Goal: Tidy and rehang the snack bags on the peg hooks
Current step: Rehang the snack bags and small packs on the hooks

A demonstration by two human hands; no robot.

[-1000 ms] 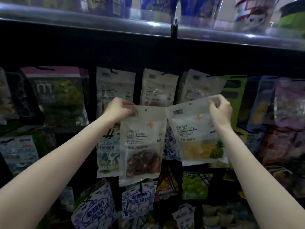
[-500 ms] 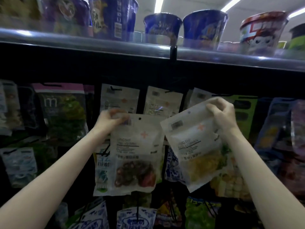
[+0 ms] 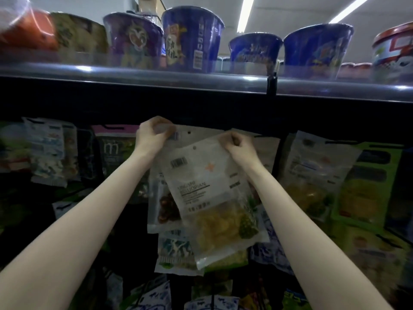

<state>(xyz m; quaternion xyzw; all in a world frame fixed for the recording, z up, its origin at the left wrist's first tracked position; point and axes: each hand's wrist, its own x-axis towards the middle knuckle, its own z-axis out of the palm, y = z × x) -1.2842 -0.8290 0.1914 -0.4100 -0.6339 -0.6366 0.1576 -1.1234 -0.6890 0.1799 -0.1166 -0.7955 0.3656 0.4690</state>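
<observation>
Your left hand (image 3: 154, 136) pinches the red-fruit bag (image 3: 165, 198) top, right hand (image 3: 238, 145) pinches the pineapple bag (image 3: 214, 198) corner, 2 hang holes raised toward the pegs.

Shelf: dark metal shelf edge with glossy rail (image 3: 156, 78) spanning the view
Divider: small black clip (image 3: 271, 85) on the rail
Ceiling: pale grey
Light: two long white fluorescent tubes (image 3: 245, 13), lit

Ceiling strips (image 3: 245, 14) glare; shelves below dim — blurred.

Front snack bag (image 3: 210, 193) reads "LINGSHI BOLUOPIAN".
</observation>
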